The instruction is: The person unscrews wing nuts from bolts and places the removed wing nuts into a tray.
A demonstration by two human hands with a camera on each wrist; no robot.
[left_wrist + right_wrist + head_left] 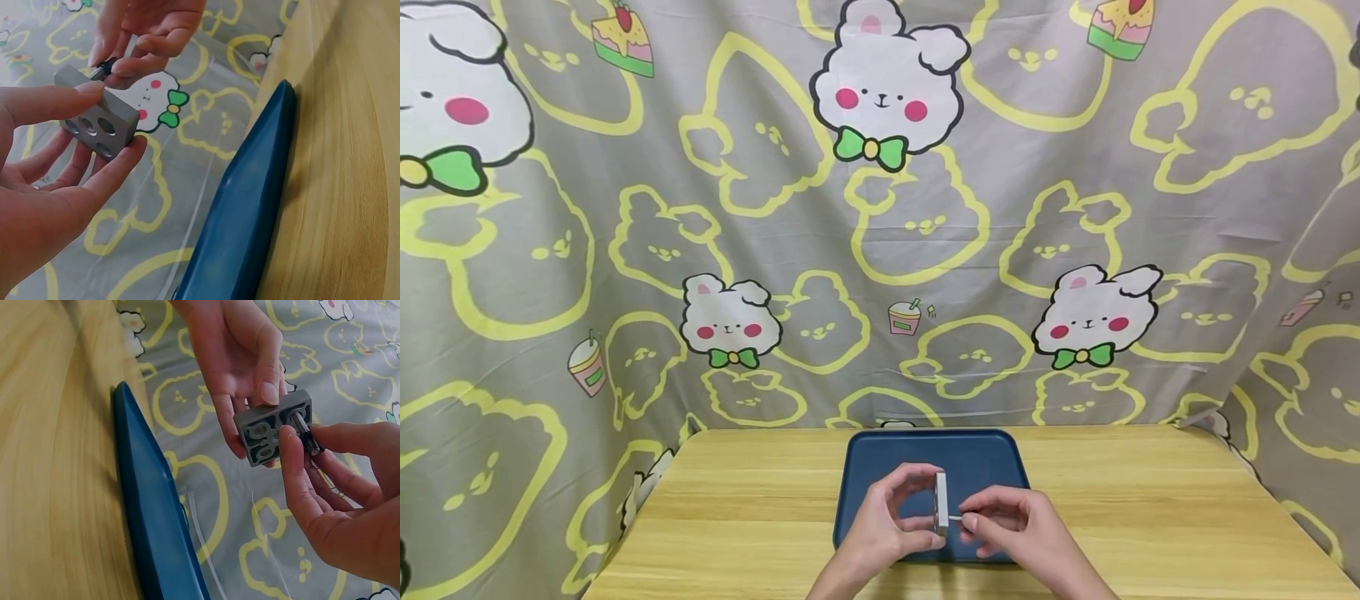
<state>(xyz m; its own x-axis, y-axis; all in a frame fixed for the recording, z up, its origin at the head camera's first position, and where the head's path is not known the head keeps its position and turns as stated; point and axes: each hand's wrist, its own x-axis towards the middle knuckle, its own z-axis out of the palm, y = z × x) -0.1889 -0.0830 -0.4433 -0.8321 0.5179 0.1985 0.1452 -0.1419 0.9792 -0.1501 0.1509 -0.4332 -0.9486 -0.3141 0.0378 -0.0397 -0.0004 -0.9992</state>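
My left hand (891,517) grips a small grey metal block (942,504) by its edges, thumb on one side and fingers on the other. Round holes (106,126) show on one broad face of the block in the left wrist view; recessed hollows mark the other face in the right wrist view. With thumb and forefinger, my right hand (1018,521) pinches a bolt (302,425) with a silver threaded shaft and a dark end. The shaft points at the recessed face, its tip overlapping the block in the right wrist view. Both hands are held over the blue tray.
Beneath the hands a dark blue tray (859,467) with a raised rim lies on the light wooden table (745,508). A grey curtain (880,242) with white and yellow cartoon animals hangs behind the table and along both sides.
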